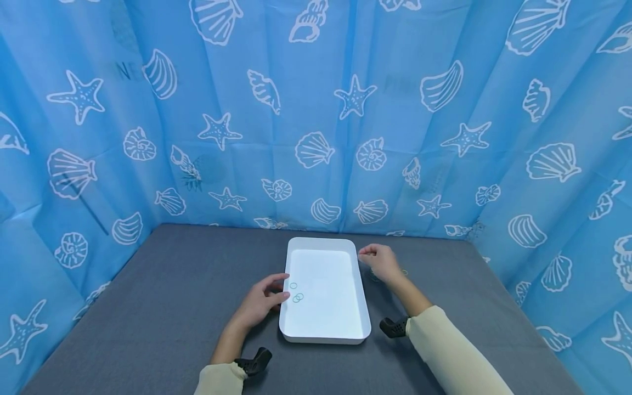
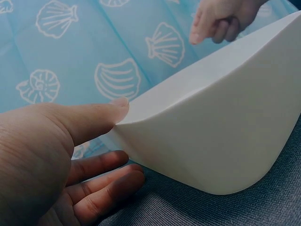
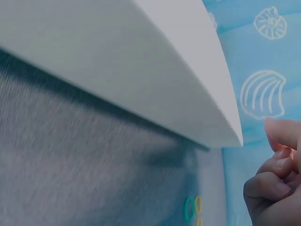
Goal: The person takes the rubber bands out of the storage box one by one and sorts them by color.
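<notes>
A white rectangular tray (image 1: 326, 337) lies on the grey cloth, with several thin green rings (image 1: 298, 298) inside near its left wall. My left hand (image 1: 263, 299) holds the tray's left side, thumb on the rim and the other fingers spread along the outer wall. Off the far right corner, my right hand (image 1: 382, 262) is raised at rim height with thumb and forefinger together. Its other fingers curl inward; no object shows between the fingertips. Below it, on the cloth, lie a green ring (image 3: 189, 209) and yellow rings (image 3: 198, 205).
Grey cloth (image 1: 148, 307) covers the table around the tray. A blue curtain (image 1: 276, 120) with white shell prints hangs behind and along both sides. Black wrist mounts (image 1: 254, 362) sit by the cream sleeves.
</notes>
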The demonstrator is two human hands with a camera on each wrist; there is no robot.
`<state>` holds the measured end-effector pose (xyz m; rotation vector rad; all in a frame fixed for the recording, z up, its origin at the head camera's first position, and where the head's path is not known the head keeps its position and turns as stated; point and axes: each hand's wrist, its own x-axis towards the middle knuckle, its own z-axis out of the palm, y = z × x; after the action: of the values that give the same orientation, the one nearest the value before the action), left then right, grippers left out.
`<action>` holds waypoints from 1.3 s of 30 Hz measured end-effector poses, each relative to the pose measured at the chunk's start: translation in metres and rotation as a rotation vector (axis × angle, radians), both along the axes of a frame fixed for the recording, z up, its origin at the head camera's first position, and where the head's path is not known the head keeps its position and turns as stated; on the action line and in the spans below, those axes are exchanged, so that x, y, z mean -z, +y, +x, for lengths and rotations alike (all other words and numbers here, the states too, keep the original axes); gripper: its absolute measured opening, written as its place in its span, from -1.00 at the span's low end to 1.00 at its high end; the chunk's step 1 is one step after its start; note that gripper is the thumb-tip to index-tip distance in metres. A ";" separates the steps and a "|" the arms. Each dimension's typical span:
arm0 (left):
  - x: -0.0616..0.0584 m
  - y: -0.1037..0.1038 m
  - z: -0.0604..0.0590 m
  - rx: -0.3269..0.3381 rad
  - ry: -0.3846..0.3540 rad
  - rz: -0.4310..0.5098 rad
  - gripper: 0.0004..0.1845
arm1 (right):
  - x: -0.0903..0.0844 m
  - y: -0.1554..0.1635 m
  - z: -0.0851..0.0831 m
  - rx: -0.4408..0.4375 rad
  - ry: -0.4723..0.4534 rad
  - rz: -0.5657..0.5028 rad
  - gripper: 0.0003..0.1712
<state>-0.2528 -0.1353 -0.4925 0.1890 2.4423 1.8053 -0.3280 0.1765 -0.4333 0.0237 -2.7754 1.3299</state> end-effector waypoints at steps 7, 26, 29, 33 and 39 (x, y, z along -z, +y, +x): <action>-0.001 0.000 0.000 0.004 0.005 0.005 -0.50 | -0.010 -0.020 -0.003 -0.054 -0.021 -0.021 -0.90; -0.004 -0.001 0.001 0.004 0.004 0.012 -0.51 | -0.002 -0.069 -0.008 -0.314 -0.120 -0.017 -0.93; -0.004 -0.001 0.001 0.005 0.004 0.010 -0.52 | 0.000 -0.076 -0.006 -0.374 -0.139 0.008 -0.93; -0.004 -0.001 0.001 0.010 0.003 0.008 -0.52 | 0.002 -0.083 -0.006 -0.442 -0.152 0.042 -0.95; -0.004 -0.001 0.000 0.024 0.001 0.015 -0.51 | 0.006 -0.092 -0.007 -0.520 -0.187 0.066 -0.95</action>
<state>-0.2531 -0.1367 -0.4890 0.2192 2.4177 1.8147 -0.3350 0.0845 -0.4393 0.7029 -3.1020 1.3886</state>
